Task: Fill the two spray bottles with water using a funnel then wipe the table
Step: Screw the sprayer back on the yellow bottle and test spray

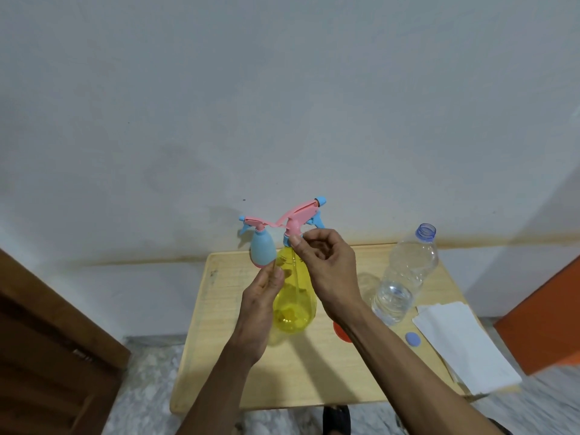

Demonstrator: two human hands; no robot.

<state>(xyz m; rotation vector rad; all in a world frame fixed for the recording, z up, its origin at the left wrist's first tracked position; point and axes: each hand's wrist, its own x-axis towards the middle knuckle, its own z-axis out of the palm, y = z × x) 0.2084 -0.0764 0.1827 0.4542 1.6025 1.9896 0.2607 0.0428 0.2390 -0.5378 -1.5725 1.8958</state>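
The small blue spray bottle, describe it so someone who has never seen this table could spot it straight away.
Look at the wooden table against the pale wall. At its far left corner stands the small blue spray bottle, just left of the yellow spray bottle that the hands are working on. It is the shorter, opaque one, egg-shaped with a pink base, while its neighbour is see-through yellow.
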